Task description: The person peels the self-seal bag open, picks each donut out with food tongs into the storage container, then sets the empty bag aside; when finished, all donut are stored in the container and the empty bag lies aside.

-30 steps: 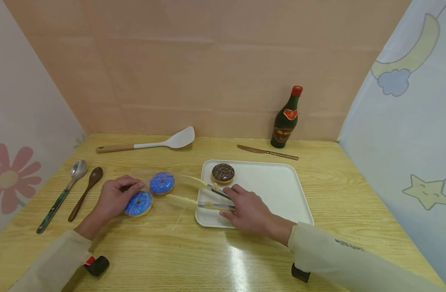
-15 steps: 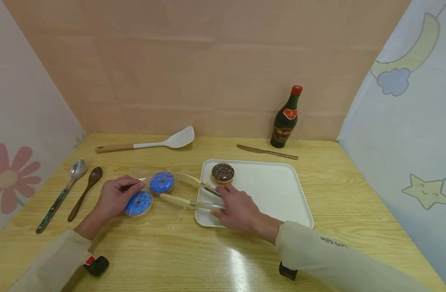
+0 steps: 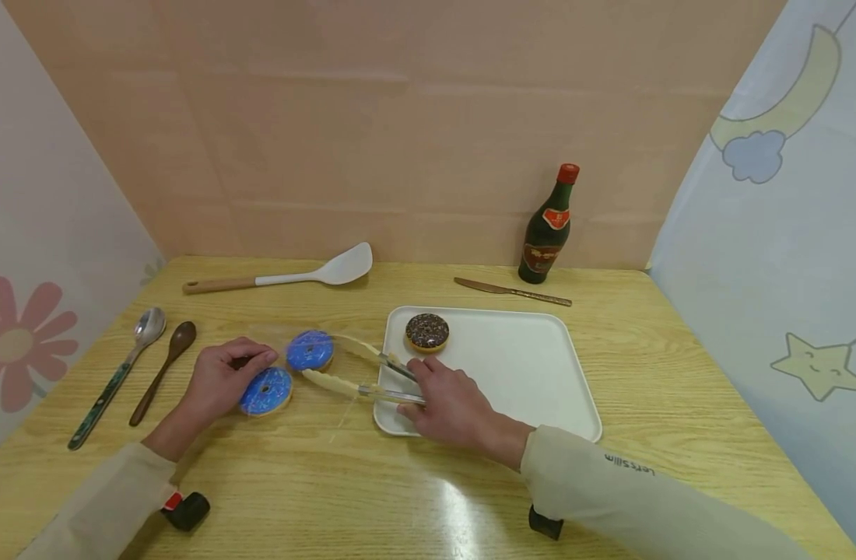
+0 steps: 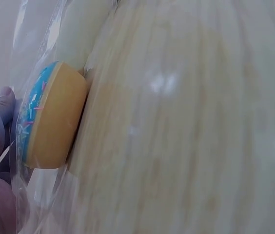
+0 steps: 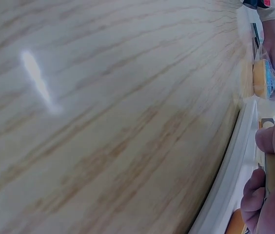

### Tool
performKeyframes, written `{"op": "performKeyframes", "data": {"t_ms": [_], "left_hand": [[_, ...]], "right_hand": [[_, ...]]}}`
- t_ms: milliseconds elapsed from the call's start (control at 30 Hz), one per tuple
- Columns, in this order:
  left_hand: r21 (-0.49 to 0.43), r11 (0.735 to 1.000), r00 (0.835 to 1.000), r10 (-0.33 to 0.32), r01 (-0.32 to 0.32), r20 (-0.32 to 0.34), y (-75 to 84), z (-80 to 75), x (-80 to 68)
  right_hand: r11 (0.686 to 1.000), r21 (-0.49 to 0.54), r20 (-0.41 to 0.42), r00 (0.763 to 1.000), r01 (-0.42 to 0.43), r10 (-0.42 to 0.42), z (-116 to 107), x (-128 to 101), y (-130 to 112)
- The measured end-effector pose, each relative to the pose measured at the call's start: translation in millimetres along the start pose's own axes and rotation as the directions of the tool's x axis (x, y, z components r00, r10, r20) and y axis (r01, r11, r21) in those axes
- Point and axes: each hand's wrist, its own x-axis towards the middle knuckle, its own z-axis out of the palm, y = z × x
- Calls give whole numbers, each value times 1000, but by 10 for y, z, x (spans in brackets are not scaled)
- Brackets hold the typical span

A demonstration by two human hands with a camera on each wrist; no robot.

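Two blue-frosted donuts lie in a clear plastic bag (image 4: 47,190) on the table. The nearer donut (image 3: 265,390), with sprinkles, is beside my left hand (image 3: 221,379), which pinches the bag above it. The farther donut (image 3: 310,350) sits to its upper right. My right hand (image 3: 450,404) grips a pair of metal tongs (image 3: 333,384) with cream-coloured tips. The tongs are spread, one tip at each side of the farther donut's right part. A chocolate donut (image 3: 427,332) rests in the white tray's (image 3: 519,373) back left corner. In the left wrist view the sprinkled donut (image 4: 57,117) shows through the plastic.
A white spatula with a wooden handle (image 3: 221,285) lies at the back left. Two spoons, one metal (image 3: 113,389) and one brown (image 3: 163,372), lie at the left. Behind the tray are a gold knife (image 3: 512,292) and a dark green bottle (image 3: 543,233).
My right hand has moved left with the tongs, bringing their tips up to the farther blue donut. The left hand has stayed in place on the bag.
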Motion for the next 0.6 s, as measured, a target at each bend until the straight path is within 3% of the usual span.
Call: {"op": "performKeyframes", "data": {"t_ms": [300, 600], "left_hand": [[18, 1000, 1000, -14, 15, -11, 4, 7, 0], [27, 1000, 1000, -6, 6, -15, -33, 3, 5]], "right_hand": [[999, -17, -54, 997, 48, -49, 13, -91, 42], [1000, 0, -67, 998, 16, -16, -15, -326, 144]]}}
